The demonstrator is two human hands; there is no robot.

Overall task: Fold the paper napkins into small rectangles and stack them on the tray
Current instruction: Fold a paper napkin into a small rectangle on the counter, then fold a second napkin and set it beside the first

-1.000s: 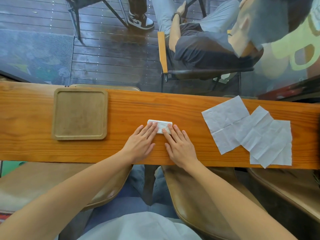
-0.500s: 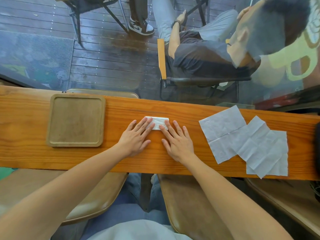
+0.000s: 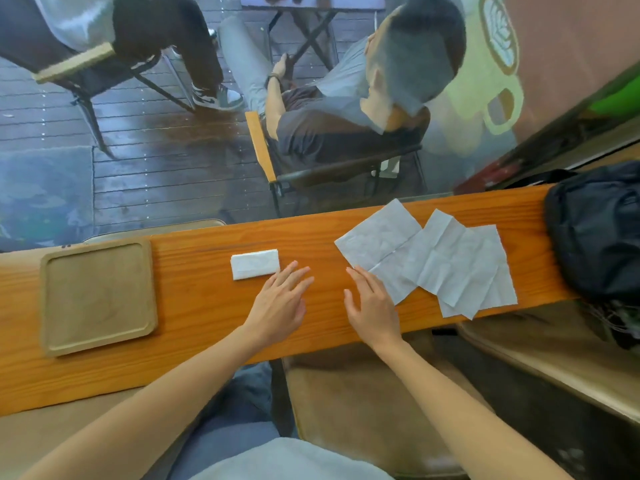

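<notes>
The small white folded paper napkin rectangle [image 3: 255, 264] is lying on the long orange wooden counter [image 3: 194, 299], with the square tan wooden tray [image 3: 97, 295] at its 9 o'clock. The left hand [image 3: 280, 303], fingers straight and slightly spread, is hovering at its 4 o'clock, apart from it. The right hand [image 3: 372, 304], fingers loosely spread, is sitting against the overlapping unfolded white napkins [image 3: 436, 263] at 3 o'clock.
</notes>
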